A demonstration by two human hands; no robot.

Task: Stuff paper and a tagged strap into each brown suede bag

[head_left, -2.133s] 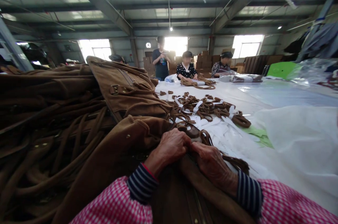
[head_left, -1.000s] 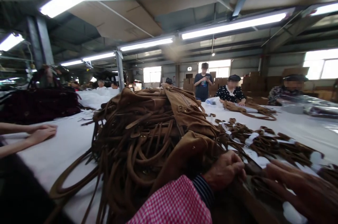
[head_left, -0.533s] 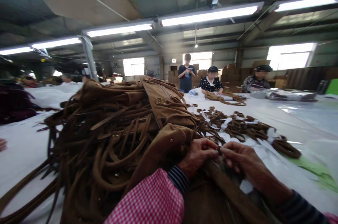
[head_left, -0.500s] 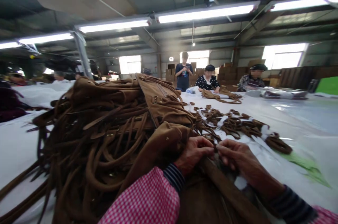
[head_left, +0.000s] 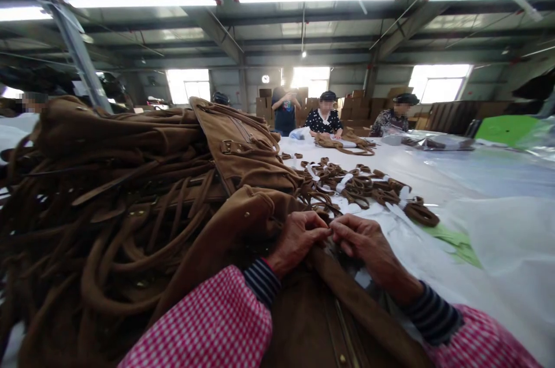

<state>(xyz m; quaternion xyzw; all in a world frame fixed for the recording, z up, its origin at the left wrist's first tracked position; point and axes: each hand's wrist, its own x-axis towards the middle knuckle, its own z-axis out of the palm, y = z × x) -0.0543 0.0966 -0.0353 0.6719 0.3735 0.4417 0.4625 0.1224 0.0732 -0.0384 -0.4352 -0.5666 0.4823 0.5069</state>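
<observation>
My left hand (head_left: 299,239) and my right hand (head_left: 368,246) are closed in pinches, fingertips nearly touching, above a brown bag (head_left: 303,322) with a zipper. What lies between the fingertips is too small to make out. A thick brown strap (head_left: 359,298) runs from below my hands toward the lower right. To the left rises a big heap of brown bags (head_left: 108,137) with tangled straps and handles. One bag flap with a buckle (head_left: 236,145) lies on top of it.
Bundled brown straps with white wraps (head_left: 359,183) lie beyond my hands on the white table (head_left: 468,177). Green material (head_left: 457,244) is to the right. Across the table, two people in caps (head_left: 325,119) sit and another person (head_left: 285,111) stands.
The view has turned to the right and tilted down slightly, so the scene sits further left. My hands remain pinched together over the bag. The standing person's hands are raised higher.
</observation>
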